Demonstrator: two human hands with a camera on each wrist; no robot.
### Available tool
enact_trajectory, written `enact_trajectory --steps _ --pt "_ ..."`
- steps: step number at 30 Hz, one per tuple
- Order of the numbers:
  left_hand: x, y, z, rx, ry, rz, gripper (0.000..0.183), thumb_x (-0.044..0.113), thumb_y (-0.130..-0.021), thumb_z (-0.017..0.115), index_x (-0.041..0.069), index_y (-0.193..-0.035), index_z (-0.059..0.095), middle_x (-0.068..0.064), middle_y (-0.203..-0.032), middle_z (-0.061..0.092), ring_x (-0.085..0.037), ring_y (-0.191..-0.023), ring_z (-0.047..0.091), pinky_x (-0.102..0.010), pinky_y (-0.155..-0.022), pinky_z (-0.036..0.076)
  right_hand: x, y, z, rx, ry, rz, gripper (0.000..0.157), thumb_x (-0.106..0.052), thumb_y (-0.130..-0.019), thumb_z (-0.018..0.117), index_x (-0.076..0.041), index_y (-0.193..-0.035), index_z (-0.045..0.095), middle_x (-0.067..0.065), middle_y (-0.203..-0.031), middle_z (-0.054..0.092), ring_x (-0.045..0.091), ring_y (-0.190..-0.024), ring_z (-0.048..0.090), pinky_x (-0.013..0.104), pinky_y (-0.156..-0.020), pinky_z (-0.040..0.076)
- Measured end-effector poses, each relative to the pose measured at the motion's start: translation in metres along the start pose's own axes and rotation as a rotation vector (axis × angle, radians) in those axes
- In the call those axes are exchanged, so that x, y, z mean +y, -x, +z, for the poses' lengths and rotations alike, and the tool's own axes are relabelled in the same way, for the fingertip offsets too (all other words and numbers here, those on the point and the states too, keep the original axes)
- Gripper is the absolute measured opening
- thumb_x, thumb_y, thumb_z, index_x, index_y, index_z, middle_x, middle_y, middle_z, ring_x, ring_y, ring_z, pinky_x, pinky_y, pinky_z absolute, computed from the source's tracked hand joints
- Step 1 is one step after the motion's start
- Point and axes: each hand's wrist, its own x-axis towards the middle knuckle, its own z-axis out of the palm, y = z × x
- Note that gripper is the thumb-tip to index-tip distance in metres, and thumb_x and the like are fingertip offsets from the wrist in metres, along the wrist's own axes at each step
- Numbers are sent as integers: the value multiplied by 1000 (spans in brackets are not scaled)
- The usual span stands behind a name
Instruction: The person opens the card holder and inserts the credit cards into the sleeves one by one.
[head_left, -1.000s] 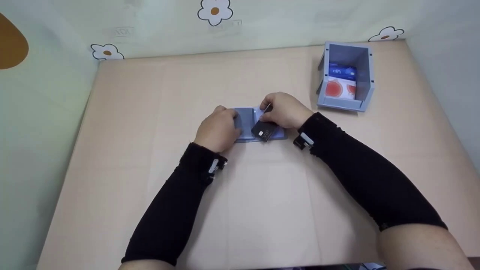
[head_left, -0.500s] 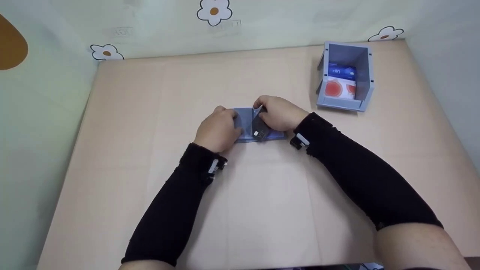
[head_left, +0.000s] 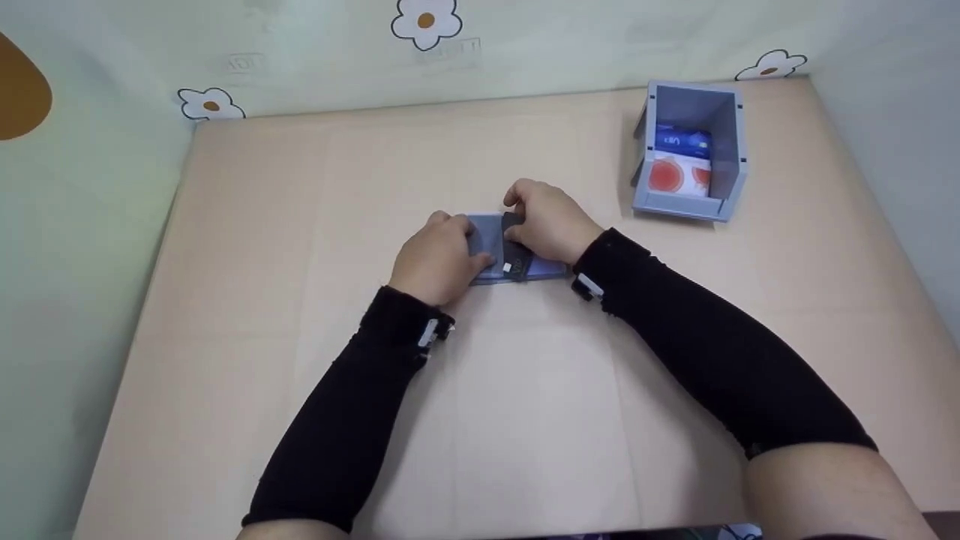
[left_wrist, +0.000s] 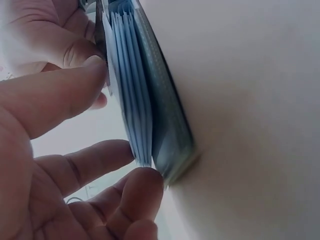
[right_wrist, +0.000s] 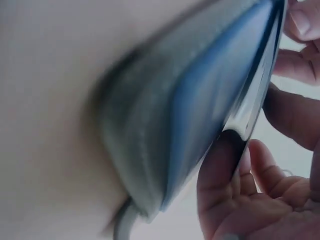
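An open card holder with a blue-grey cover and clear sleeves lies mid-table in the head view. My left hand grips its left part; in the left wrist view the thumb lies on the stack of sleeves, with other fingers at their edge. Between thumb and fingers, my right hand pinches a black card with a light chip and "VIP" lettering. That card stands nearly upright lengthwise over the holder's middle. The right wrist view shows the holder's cover beneath it. Whether the card's edge is inside a sleeve, I cannot tell.
A grey bin stands at the back right, holding a blue card and a white card with red circles. The beige tabletop meets pale walls with flower drawings at the back.
The right hand has shifted left with the black card, which has turned from slanted to nearly straight over the holder. The left hand stays in place, its thumb reaching slightly further right.
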Motion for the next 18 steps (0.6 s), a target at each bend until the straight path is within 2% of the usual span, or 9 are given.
enact_trajectory --steps 4,9,11,14,18 --pt "0 0 2 5 4 -11 55 42 -97 76 6 -138 64 -14 -125 60 -24 -97 67 -42 -89 58 -2 -2 4 11 11 -29 39 -13 -98 73 -2 -134 60 15 -127 65 28 -116 62 43 -108 49" --pt "1 1 2 7 15 -25 56 40 -96 77 6 -138 64 -13 -125 61 -25 -100 67 -43 -91 58 -1 4 0 1 36 -43 40 -14 -103 66 -2 -140 59 16 -138 65 29 -132 60 44 -115 45" --pt "1 0 1 6 22 -27 55 39 -95 78 6 -138 64 -13 -125 61 -25 -100 66 -43 -93 57 -2 8 -6 16 54 -25 40 -16 -105 63 -2 -142 58 18 -139 63 31 -134 58 45 -116 44" --pt "1 0 1 9 33 -30 55 38 -95 78 6 -137 64 -12 -123 61 -24 -99 65 -42 -93 57 -2 13 -16 49 102 34 38 -19 -106 60 1 -139 59 21 -134 66 33 -126 62 47 -111 48" --pt "2 -1 0 8 21 -23 55 39 -96 77 5 -137 64 -12 -123 61 -23 -99 64 -40 -93 56 -1 15 -21 24 152 102 38 -19 -105 59 3 -135 63 22 -131 69 33 -118 65 48 -109 50"
